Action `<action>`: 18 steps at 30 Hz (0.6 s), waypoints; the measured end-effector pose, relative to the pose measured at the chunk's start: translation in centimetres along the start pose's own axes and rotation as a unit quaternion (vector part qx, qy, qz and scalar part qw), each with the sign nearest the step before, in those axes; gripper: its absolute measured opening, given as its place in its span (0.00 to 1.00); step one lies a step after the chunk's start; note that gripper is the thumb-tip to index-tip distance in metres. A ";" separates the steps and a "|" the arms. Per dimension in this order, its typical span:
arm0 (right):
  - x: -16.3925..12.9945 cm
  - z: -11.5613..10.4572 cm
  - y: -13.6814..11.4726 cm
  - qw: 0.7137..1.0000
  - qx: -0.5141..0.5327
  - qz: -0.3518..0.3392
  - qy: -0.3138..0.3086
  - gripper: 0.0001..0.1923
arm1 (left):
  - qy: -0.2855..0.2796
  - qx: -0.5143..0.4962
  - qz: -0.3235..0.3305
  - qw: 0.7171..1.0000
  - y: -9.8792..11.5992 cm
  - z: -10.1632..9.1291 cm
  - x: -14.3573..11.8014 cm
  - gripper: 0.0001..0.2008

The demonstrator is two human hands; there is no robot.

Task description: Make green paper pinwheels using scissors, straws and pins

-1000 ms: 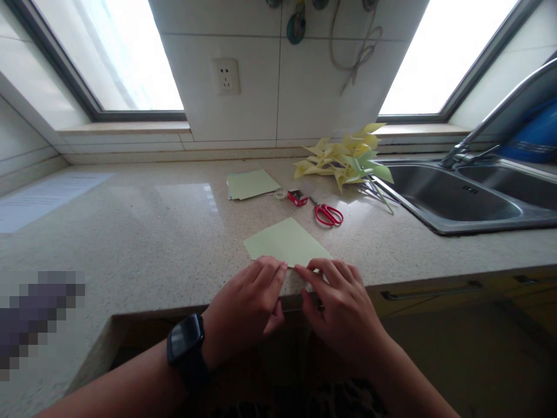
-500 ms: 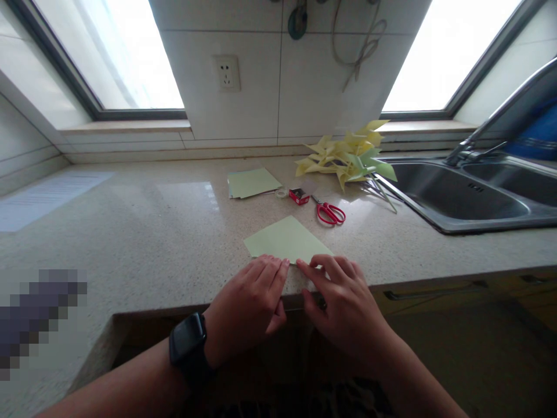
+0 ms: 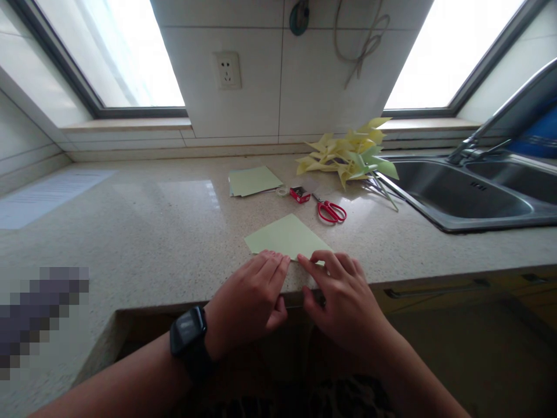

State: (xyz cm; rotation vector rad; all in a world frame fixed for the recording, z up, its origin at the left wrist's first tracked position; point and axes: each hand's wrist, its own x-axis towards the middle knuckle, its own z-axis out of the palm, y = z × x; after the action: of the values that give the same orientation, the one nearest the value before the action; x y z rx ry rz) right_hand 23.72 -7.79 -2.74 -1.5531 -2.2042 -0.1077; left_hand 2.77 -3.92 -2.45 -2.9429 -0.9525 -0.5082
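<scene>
Head view: left hand [image 3: 250, 296] and right hand [image 3: 343, 296], fingers flat and together, are pressing the pale green paper sheet [image 3: 285, 237] onto the speckled stone worktop [image 3: 152, 232] near its edge.

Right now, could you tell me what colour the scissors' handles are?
Red; the scissors show best in the head view.
</scene>
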 end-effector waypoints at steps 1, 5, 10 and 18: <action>0.0 0.0 0.0 1.000 -0.002 0.001 -0.002 0.23 | -0.001 0.000 -0.001 1.000 0.0 0.0 0.0 0.32; 0.1 0.0 -0.1 1.000 -0.008 0.009 -0.005 0.24 | -0.005 -0.004 -0.001 1.000 -0.1 -0.1 0.2 0.33; -0.5 0.2 -0.8 0.999 -0.006 -0.008 0.032 0.26 | 0.005 -0.009 -0.010 1.000 -0.2 0.0 0.1 0.33; -1.0 1.6 -2.0 0.999 0.010 -0.014 0.049 0.24 | 0.008 -0.010 -0.009 1.000 -0.2 0.2 0.0 0.33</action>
State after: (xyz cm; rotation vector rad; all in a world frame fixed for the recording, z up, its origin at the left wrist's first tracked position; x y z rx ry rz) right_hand 21.64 -8.92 -4.15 -1.4751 -2.1438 -0.1665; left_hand 2.69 -3.70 -2.63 -2.9462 -0.9788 -0.5429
